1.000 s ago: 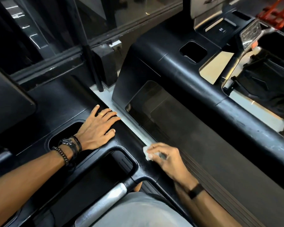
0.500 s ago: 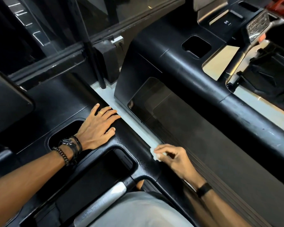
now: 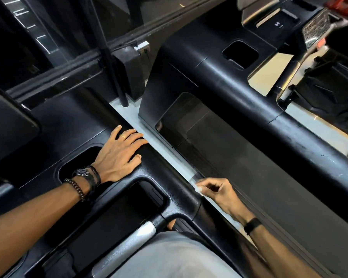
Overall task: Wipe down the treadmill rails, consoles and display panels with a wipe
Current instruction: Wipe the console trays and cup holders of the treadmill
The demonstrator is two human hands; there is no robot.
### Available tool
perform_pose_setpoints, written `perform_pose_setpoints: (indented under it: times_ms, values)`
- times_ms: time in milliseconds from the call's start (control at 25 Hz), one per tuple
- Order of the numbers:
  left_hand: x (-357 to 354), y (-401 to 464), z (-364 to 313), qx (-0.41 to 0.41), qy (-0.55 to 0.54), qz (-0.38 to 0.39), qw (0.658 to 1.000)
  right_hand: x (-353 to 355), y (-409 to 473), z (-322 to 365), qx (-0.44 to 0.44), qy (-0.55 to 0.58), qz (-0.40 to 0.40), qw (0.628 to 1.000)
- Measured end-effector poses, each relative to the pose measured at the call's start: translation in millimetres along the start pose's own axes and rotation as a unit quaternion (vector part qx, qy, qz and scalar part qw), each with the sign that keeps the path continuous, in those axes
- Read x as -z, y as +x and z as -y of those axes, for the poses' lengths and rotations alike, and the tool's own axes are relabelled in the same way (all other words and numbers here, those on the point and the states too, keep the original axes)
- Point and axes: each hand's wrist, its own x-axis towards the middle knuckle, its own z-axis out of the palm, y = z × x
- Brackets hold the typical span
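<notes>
Right hand [image 3: 215, 192] slid back, fingers [image 3: 204, 182] pinching wipe [image 3: 197, 188].

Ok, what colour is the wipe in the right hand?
White. The wipe shows only in the head view, pinched by the right hand.

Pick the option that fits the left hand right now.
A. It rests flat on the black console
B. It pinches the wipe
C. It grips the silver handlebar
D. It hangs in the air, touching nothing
A: the left hand lies palm down with straight fingers on the console, while the wipe is pinched in the right hand.
</notes>
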Motion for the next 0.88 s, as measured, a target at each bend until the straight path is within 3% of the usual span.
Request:
perform_pose_setpoints:
  times_ms: [120, 360, 560, 720, 880]
  values:
    - [0, 0, 0, -0.001, -0.001, -0.003, 1.0, -7, 21, -1, -0.021, -0.054, -0.003, 0.998]
    - [-1, 0, 0, 0.004, 0.002, 0.003, 1.0, -30, 31, 41, 0.066, -0.02, 0.014, 0.998]
    - [-1, 1, 1, 0.009, -0.012, 0.001, 1.0, -14, 26, 7, -0.007, -0.054, -0.008, 0.998]
    - [0, 0, 0, 0.01, -0.012, 0.001, 1.0, -45, 64, 35, 0.022, -0.039, 0.005, 0.999]
    - [1, 0, 0, 0.015, -0.017, 0.0, 1.0, -29, 34, 33, 0.039, -0.025, -0.001, 0.999]
